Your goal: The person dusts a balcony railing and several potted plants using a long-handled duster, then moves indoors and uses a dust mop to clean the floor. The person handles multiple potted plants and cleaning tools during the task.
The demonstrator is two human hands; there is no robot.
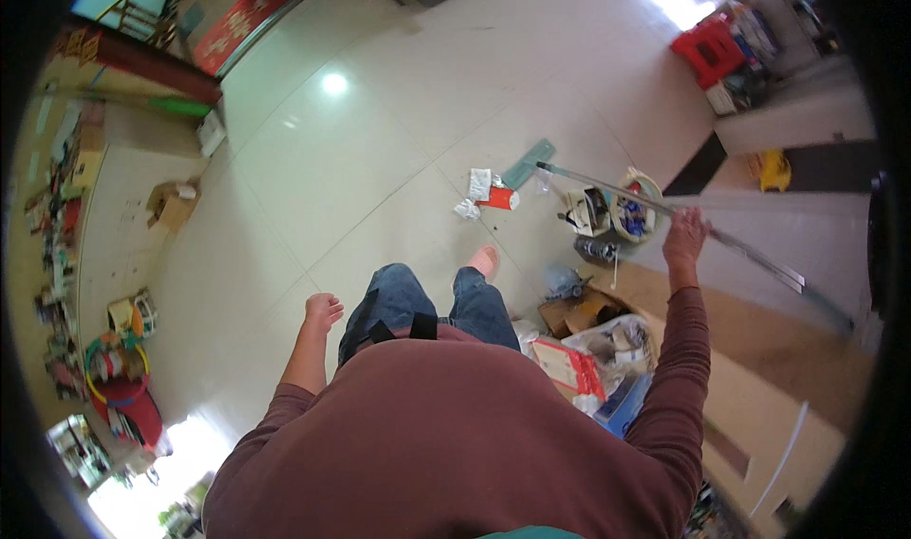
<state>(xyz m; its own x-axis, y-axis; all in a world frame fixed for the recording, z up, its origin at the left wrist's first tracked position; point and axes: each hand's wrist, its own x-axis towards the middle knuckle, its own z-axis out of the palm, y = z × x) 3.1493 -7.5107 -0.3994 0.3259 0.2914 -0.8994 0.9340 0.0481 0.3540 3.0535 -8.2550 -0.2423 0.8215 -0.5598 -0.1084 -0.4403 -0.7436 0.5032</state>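
My right hand point(685, 236) grips the metal pole of a long-handled floor tool point(619, 190). Its flat grey-green head point(528, 163) rests on the pale tiled floor. Beside the head lie a red and white paper packet point(499, 198), a white sheet-like wrapper point(480, 184) and a crumpled silvery wrapper point(467, 209). A small clear plastic piece point(544, 181) lies by the pole's joint. My left hand point(325, 310) hangs beside my left leg, its fingers curled, holding nothing that shows.
A round bin point(656, 187), a paper bag point(587, 211) and a dark canister point(595, 248) stand at the right. An open cardboard box point(551, 316) is near my right leg. A red case point(709, 50) is at upper right, a small cardboard box point(173, 208) at left.
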